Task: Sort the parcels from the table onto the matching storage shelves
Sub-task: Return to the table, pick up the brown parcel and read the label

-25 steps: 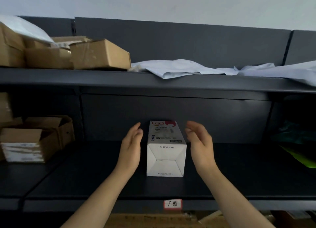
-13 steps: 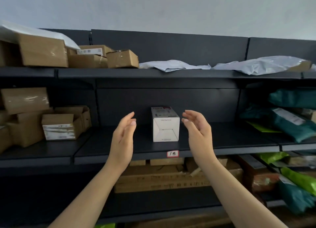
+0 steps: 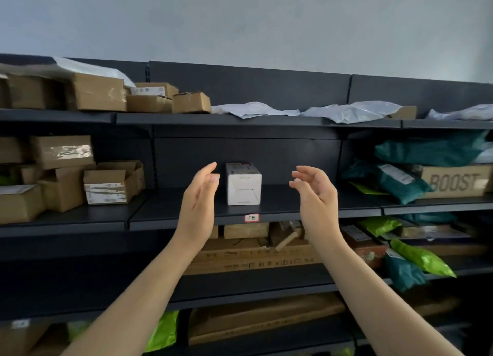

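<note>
White parcel (image 3: 243, 183): stands upright on the middle shelf (image 3: 280, 207), alone in its bay and close to the front edge. Nothing touches it.
Shelf tag (image 3: 251, 218): a small red-bordered label on the shelf lip, at 6 o'clock from the parcel. Its writing is too small to read.
Left hand (image 3: 198, 198): at 9 o'clock from the parcel, palm turned inward, fingers straight and relaxed. It holds nothing. The fingertips sit just beside the parcel in this view, with no contact showing.
Right hand (image 3: 314, 195): at 3 o'clock from the parcel and clearly apart from it, fingers loosely curved, empty.
Neighbours: cardboard boxes (image 3: 109, 186) in the bay at 9 o'clock, teal bags (image 3: 400, 179) in the bay at 3 o'clock.
Step in hand: this parcel looks placed, since it rests on the shelf on its own and both hands are off it.
Next move: probably 1 more trip to the table, which is out of view. That calls for choosing a parcel and reading which shelf it matches.
</note>
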`<state>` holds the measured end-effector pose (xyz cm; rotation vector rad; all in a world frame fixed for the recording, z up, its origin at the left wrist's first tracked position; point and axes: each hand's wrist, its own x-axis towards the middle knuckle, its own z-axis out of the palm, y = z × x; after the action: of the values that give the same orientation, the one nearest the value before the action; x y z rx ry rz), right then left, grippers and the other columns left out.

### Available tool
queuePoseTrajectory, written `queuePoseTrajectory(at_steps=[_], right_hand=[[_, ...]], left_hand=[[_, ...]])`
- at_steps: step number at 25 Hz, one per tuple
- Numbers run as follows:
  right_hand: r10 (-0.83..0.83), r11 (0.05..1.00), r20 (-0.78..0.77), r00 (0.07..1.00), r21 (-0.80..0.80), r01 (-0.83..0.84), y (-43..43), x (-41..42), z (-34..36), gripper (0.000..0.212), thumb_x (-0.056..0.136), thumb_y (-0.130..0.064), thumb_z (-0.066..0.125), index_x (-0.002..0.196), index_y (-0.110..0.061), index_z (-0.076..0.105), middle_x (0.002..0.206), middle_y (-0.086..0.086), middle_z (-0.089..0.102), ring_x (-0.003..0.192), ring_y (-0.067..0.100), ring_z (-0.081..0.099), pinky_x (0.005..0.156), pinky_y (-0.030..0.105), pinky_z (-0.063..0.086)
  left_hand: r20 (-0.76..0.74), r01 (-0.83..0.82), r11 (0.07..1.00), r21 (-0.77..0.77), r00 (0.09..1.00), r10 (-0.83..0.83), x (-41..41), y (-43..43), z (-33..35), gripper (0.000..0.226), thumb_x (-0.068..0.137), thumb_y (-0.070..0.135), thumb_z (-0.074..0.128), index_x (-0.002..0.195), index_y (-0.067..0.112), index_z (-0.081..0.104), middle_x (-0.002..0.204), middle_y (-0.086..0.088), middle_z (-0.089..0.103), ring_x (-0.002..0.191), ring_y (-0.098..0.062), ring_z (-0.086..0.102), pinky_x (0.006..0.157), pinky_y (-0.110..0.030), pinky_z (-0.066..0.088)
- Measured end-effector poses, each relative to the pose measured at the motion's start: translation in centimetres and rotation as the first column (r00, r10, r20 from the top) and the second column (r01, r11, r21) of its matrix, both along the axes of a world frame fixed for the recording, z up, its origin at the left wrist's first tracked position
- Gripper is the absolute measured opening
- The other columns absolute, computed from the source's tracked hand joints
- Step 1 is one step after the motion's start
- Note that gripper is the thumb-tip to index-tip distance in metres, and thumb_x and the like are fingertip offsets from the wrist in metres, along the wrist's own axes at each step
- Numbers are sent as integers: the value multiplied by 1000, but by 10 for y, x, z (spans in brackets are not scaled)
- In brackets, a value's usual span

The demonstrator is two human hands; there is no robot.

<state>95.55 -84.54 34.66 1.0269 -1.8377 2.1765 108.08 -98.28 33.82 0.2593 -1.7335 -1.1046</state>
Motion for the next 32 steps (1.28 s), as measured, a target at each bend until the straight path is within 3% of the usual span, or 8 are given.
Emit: queuePoseTrajectory(at_steps=[4,7,11,15,17,21,26,32], right_hand=[[-132,991,-31,991,33,133,80,-27,8,25,93,-11,55,117,-17,60,106,-9,64,92,-1,60,68,5,46],[-326,945,-31,945,20,327,168,-48,15,22,92,-11,56,113,-16,62,102,-10,64,90,0,60,67,7,46],[-653,757,-54,755,-21,653,295,-54,22,18,89,-6,56,102,-18,61,91,-10,63,82,4,59,64,8,43],[-827,562,1,562,-25,827,377,-32,31,19,89,-8,54,103,-20,62,99,-3,65,90,13,61,70,16,46],[-890,455,-7,456,-51,889,401,-15,36,19,89,-8,54,101,-20,61,99,-2,65,89,12,61,64,9,44],[-965,251,46,257,-103,962,413,10,40,19,90,-7,52,103,-18,60,104,2,65,96,20,63,67,14,41],[-988,143,47,150,-124,982,388,22,33,19,90,-7,52,96,-24,60,98,-1,65,100,24,64,70,21,43],[-992,117,34,121,-103,988,379,13,19,23,90,-8,53,90,-30,60,104,3,67,101,27,65,79,30,48]], left_hand=[[-15,191,980,64,982,-190,-58,65,8,44,90,42,33,130,27,45,123,3,55,113,-9,52,90,-29,44],[-60,383,921,70,923,-380,-115,138,6,41,88,44,32,123,27,48,111,8,59,108,-9,55,92,-30,46],[-74,678,731,79,735,-674,-170,251,4,41,86,45,32,120,28,49,109,6,59,106,-9,56,92,-32,44],[-106,855,518,40,519,-848,-197,339,8,38,84,53,34,112,35,51,105,10,60,103,-4,56,87,-27,44],[-103,905,426,0,424,-900,-204,370,13,48,80,59,34,116,31,50,105,9,60,101,-3,57,85,-24,46],[-74,967,254,-24,252,-965,-210,398,23,40,87,47,34,118,27,50,104,9,60,102,-6,57,86,-24,45],[-60,990,128,-66,124,-990,-211,386,31,19,99,29,35,101,38,52,96,19,60,90,12,59,83,-12,44],[-42,996,69,-60,66,-997,-224,380,16,23,87,42,35,102,41,53,105,6,61,97,-3,59,88,-25,45]])
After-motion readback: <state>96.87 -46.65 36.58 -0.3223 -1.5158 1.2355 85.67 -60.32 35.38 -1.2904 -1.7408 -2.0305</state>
